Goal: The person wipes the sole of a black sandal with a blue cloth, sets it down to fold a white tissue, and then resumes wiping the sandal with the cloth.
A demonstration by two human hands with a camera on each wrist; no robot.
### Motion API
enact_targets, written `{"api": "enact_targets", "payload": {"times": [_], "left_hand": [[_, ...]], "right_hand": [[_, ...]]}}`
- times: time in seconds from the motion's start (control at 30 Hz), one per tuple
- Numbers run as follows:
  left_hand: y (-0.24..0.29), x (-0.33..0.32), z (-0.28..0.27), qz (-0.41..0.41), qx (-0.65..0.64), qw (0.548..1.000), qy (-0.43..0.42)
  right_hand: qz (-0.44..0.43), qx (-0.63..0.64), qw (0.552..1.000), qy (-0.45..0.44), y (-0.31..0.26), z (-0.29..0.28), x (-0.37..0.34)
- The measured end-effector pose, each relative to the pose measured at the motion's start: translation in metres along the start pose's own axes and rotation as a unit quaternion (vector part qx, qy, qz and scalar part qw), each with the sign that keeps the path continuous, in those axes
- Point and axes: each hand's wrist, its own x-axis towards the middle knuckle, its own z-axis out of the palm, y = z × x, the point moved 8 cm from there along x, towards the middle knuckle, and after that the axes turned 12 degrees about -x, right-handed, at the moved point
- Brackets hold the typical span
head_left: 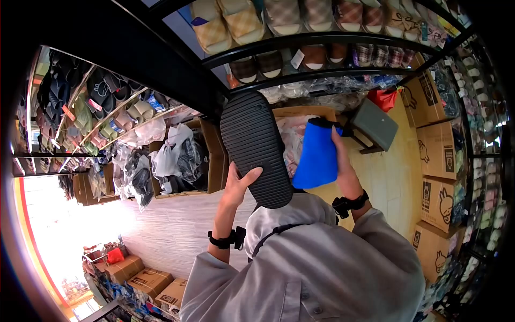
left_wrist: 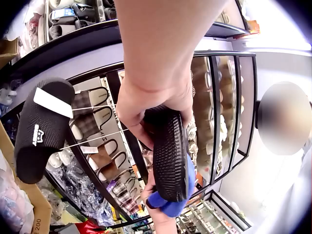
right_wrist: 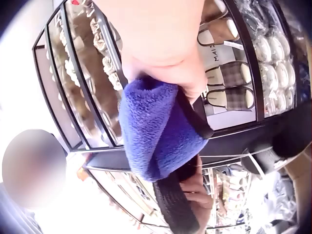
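Note:
In the head view my left hand [head_left: 234,185] grips a black slipper [head_left: 252,142] near its lower end, thumb across the ribbed sole that faces up. A second black slipper [left_wrist: 45,131], with a white label strip, dangles on thin white cords in the left wrist view. My right hand [head_left: 344,161] holds a blue plush cloth [head_left: 317,155] with black edging; its fingers are mostly hidden by the cloth. Fuzzy and folded, the cloth hangs down in the right wrist view, close beside the gripped slipper [right_wrist: 175,207].
Racks of slippers [head_left: 284,19] stand in front, and more slippers hang at the left [head_left: 102,96]. An open carton [head_left: 306,111] with plastic-wrapped goods sits below my hands, beside a grey stool [head_left: 375,124]. Cardboard boxes [head_left: 437,153] line the right side.

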Motion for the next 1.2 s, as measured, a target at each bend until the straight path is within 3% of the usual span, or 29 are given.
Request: {"api": "enact_targets", "payload": {"times": [0.07, 0.13, 0.2, 0.23, 0.27, 0.3, 0.37, 0.4, 0.43, 0.47, 0.53, 0.57, 0.63, 0.7, 0.87, 1.0, 1.1, 1.17, 1.2], "left_hand": [[0.005, -0.003, 0.001, -0.003, 0.025, 1.000, 0.011], [-0.019, 0.006, 0.040, -0.024, 0.050, 0.998, 0.009], [-0.016, 0.013, 0.066, -0.019, 0.100, 0.994, -0.033], [-0.020, 0.015, 0.067, -0.019, 0.101, 0.994, -0.033], [-0.028, 0.018, 0.065, -0.036, 0.086, 0.995, -0.039], [-0.037, 0.021, 0.064, -0.053, 0.073, 0.995, -0.045], [-0.051, 0.019, 0.053, -0.042, -0.004, 0.997, 0.060], [-0.049, 0.021, 0.064, -0.070, -0.083, 0.992, 0.069], [-0.045, 0.023, 0.074, -0.097, -0.163, 0.979, 0.077], [-0.047, 0.028, 0.072, -0.094, -0.164, 0.979, 0.074], [-0.070, 0.033, 0.067, -0.168, -0.295, 0.939, 0.055], [-0.078, 0.035, 0.060, -0.164, -0.296, 0.940, 0.055], [-0.101, 0.034, 0.063, -0.241, -0.382, 0.892, 0.004], [-0.107, 0.034, 0.067, -0.245, -0.406, 0.880, -0.026], [-0.098, 0.032, 0.081, -0.230, -0.487, 0.839, -0.083], [-0.098, 0.030, 0.072, -0.210, -0.498, 0.840, -0.046], [-0.087, 0.023, 0.077, -0.189, -0.516, 0.826, -0.121], [-0.089, 0.022, 0.069, -0.180, -0.503, 0.841, -0.081], [-0.084, 0.020, 0.071, -0.179, -0.502, 0.842, -0.083]], "right_hand": [[-0.011, 0.044, 0.999, -0.009, -0.007, 0.019, -0.002], [0.002, 0.040, 0.999, 0.009, -0.024, -0.023, -0.018], [0.003, 0.048, 0.999, 0.006, -0.029, -0.023, -0.018], [-0.037, -0.120, 0.984, 0.127, -0.042, -0.024, -0.023], [-0.077, -0.283, 0.925, 0.241, -0.059, -0.028, -0.032], [-0.080, -0.283, 0.926, 0.239, -0.059, -0.028, -0.033], [-0.095, -0.253, 0.937, 0.223, -0.057, -0.027, -0.030], [-0.100, -0.251, 0.937, 0.222, -0.052, -0.040, -0.023], [-0.083, -0.145, 0.974, 0.150, -0.035, -0.054, -0.010], [-0.061, -0.041, 0.995, 0.074, -0.025, -0.060, -0.001], [-0.036, -0.022, 0.997, 0.065, -0.018, -0.067, -0.001], [-0.009, 0.001, 0.998, 0.060, -0.012, -0.068, -0.002], [0.009, 0.010, 0.996, 0.088, -0.008, -0.068, -0.004], [0.026, 0.025, 0.992, 0.121, -0.005, -0.071, -0.009], [0.003, 0.018, 0.997, 0.070, -0.010, -0.064, -0.008], [0.007, -0.044, 0.992, 0.117, -0.015, -0.065, -0.013], [-0.059, -0.097, 0.983, 0.141, -0.045, -0.055, -0.027], [-0.202, -0.205, 0.926, 0.243, -0.084, -0.048, -0.051], [-0.294, -0.292, 0.879, 0.237, -0.102, -0.032, -0.061]]}}
